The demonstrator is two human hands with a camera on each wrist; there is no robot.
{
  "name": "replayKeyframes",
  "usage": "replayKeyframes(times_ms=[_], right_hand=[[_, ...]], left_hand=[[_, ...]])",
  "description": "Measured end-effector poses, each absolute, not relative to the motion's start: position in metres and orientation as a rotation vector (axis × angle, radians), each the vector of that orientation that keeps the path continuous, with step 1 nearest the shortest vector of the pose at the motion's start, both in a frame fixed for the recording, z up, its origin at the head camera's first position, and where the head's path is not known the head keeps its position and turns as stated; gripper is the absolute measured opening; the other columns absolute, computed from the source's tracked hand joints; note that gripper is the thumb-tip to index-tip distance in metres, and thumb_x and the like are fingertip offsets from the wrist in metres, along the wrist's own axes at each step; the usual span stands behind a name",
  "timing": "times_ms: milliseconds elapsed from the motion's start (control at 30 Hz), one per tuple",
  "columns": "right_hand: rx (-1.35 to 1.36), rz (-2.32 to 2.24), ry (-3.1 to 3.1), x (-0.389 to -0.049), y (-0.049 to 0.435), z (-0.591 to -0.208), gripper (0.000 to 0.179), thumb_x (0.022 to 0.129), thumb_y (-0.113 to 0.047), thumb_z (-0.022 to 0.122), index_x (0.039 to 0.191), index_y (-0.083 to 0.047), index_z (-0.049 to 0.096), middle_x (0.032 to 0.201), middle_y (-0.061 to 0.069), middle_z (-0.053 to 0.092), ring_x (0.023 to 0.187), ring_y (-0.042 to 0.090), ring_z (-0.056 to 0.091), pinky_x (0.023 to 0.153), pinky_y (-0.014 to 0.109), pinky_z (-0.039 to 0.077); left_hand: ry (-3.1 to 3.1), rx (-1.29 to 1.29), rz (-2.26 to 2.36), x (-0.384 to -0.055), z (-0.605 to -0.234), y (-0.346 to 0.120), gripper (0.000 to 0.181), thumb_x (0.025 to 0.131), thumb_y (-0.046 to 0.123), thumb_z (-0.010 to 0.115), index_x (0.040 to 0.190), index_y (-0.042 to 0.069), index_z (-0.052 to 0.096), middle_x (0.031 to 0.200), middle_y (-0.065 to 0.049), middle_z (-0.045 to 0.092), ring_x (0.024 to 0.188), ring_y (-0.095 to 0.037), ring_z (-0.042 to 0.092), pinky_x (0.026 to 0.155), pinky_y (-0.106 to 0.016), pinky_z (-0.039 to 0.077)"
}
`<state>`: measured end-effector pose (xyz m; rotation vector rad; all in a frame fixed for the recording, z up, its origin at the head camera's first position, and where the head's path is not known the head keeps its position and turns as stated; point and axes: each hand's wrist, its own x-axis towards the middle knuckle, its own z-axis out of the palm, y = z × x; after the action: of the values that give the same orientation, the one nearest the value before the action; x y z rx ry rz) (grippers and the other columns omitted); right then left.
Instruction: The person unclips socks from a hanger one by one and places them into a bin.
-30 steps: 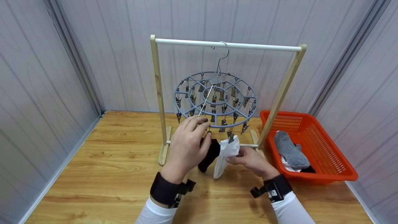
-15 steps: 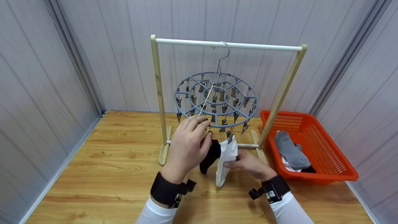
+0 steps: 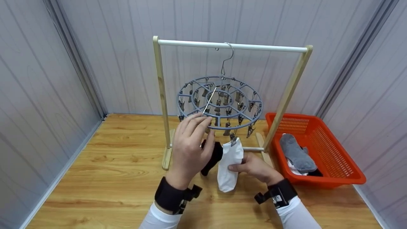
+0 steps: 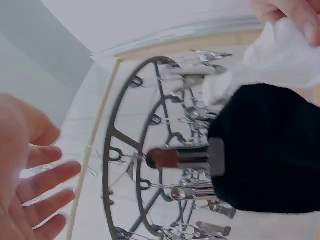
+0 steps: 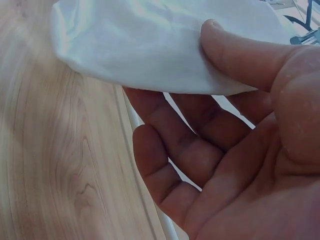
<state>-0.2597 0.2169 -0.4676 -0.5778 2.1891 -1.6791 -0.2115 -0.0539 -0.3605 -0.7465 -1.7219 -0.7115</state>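
A white sock (image 3: pixel 228 168) hangs from a metal clip (image 3: pixel 233 140) at the near rim of the round grey clip hanger (image 3: pixel 219 128). My right hand (image 3: pixel 258 168) pinches the sock between thumb and fingers, with the thumb lying across its face in the right wrist view. To its left hangs a black sock (image 4: pixel 270 150), held at its top by another clip (image 4: pixel 192 158). My left hand (image 3: pixel 191 144) is beside that clip. In the left wrist view its fingers (image 4: pixel 50 180) are spread and loosely bent, apart from the clip. In the head view this hand covers part of the black sock.
The hanger hooks onto the white bar (image 3: pixel 267 47) of a wooden-legged stand (image 3: pixel 161 95). At the right, an orange basket (image 3: pixel 341 146) holds a grey rolled item (image 3: pixel 297 154) and white and black cloth. Panelled walls (image 3: pixel 127 63) enclose the wooden table (image 3: pixel 105 178).
My left hand has moved slightly left and spread its fingers from the black sock's clip. The white sock has turned its broad side forward, still in my right hand, which shifted slightly left.
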Motion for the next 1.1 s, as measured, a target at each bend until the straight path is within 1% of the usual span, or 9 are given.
replayKeyframes(times_ms=[133, 200, 267, 333, 433, 667, 900, 1033, 1100], right_hand=[[-0.611, -1.676, 2.188, -0.260, 0.216, -0.467, 0.032, 0.100, -0.010, 0.083, 0.126, 0.006, 0.077, 0.116, 0.013, 0.080, 0.105, 0.021, 0.075, 0.088, 0.033, 0.063], [-0.628, -1.673, 2.186, -0.259, 0.216, -0.467, 0.031, 0.100, -0.010, 0.083, 0.126, 0.006, 0.077, 0.116, 0.012, 0.080, 0.104, 0.021, 0.075, 0.087, 0.034, 0.063], [-0.632, -1.670, 2.184, -0.259, 0.216, -0.468, 0.031, 0.100, -0.010, 0.083, 0.127, 0.005, 0.077, 0.116, 0.011, 0.080, 0.105, 0.022, 0.075, 0.087, 0.034, 0.064], [-0.633, -1.661, 2.178, -0.258, 0.216, -0.468, 0.031, 0.100, -0.010, 0.082, 0.128, 0.004, 0.076, 0.117, 0.012, 0.080, 0.107, 0.023, 0.075, 0.089, 0.035, 0.064], [-0.630, -1.630, 2.184, -0.257, 0.216, -0.466, 0.032, 0.101, -0.012, 0.082, 0.129, 0.001, 0.077, 0.121, 0.012, 0.080, 0.110, 0.024, 0.075, 0.092, 0.035, 0.063], [-0.645, -1.539, 2.212, -0.255, 0.214, -0.461, 0.033, 0.102, -0.016, 0.082, 0.132, -0.004, 0.078, 0.125, 0.011, 0.080, 0.114, 0.025, 0.074, 0.098, 0.036, 0.060], [-0.648, -1.475, 2.244, -0.252, 0.212, -0.458, 0.030, 0.102, -0.019, 0.082, 0.129, -0.006, 0.080, 0.123, 0.009, 0.081, 0.112, 0.025, 0.074, 0.097, 0.037, 0.060], [-0.645, -1.460, 2.262, -0.250, 0.211, -0.457, 0.030, 0.102, -0.021, 0.082, 0.128, -0.005, 0.080, 0.123, 0.010, 0.081, 0.112, 0.024, 0.075, 0.096, 0.036, 0.061], [-0.642, -1.463, 2.260, -0.248, 0.211, -0.456, 0.032, 0.103, -0.021, 0.081, 0.129, -0.004, 0.080, 0.123, 0.011, 0.081, 0.112, 0.024, 0.075, 0.096, 0.036, 0.061]], left_hand=[[-1.700, -0.812, -0.761, -0.208, -0.359, -0.050, 0.021, 0.100, 0.007, 0.077, 0.119, 0.001, 0.081, 0.107, -0.008, 0.080, 0.097, -0.023, 0.076, 0.087, -0.035, 0.063], [-1.740, -0.856, -0.751, -0.208, -0.361, -0.048, 0.015, 0.100, 0.008, 0.077, 0.113, 0.002, 0.083, 0.098, -0.005, 0.079, 0.085, -0.019, 0.074, 0.074, -0.031, 0.063], [-1.804, -0.888, -0.729, -0.208, -0.365, -0.045, 0.012, 0.101, 0.010, 0.077, 0.110, 0.005, 0.083, 0.093, -0.003, 0.079, 0.079, -0.017, 0.074, 0.068, -0.029, 0.063], [-1.867, -0.898, -0.704, -0.208, -0.369, -0.041, 0.011, 0.101, 0.011, 0.078, 0.109, 0.006, 0.083, 0.092, -0.002, 0.079, 0.078, -0.017, 0.074, 0.065, -0.028, 0.062], [-1.948, -0.879, -0.680, -0.209, -0.376, -0.035, 0.012, 0.102, 0.014, 0.078, 0.111, 0.006, 0.083, 0.097, -0.004, 0.081, 0.083, -0.019, 0.076, 0.069, -0.031, 0.064], [-2.088, -0.762, -0.715, -0.211, -0.388, -0.020, 0.032, 0.104, 0.024, 0.080, 0.122, -0.003, 0.077, 0.109, -0.015, 0.082, 0.092, -0.027, 0.080, 0.076, -0.039, 0.067], [-2.146, -0.650, -0.771, -0.216, -0.400, -0.010, 0.039, 0.104, 0.029, 0.081, 0.121, -0.005, 0.073, 0.094, -0.016, 0.078, 0.076, -0.027, 0.073, 0.064, -0.043, 0.062], [-2.157, -0.618, -0.821, -0.219, -0.404, -0.009, 0.045, 0.105, 0.030, 0.081, 0.130, -0.006, 0.073, 0.096, -0.015, 0.079, 0.076, -0.028, 0.074, 0.064, -0.043, 0.061], [-2.151, -0.608, -0.860, -0.221, -0.405, -0.010, 0.043, 0.105, 0.030, 0.080, 0.129, -0.005, 0.074, 0.094, -0.014, 0.079, 0.074, -0.027, 0.074, 0.063, -0.042, 0.061]])
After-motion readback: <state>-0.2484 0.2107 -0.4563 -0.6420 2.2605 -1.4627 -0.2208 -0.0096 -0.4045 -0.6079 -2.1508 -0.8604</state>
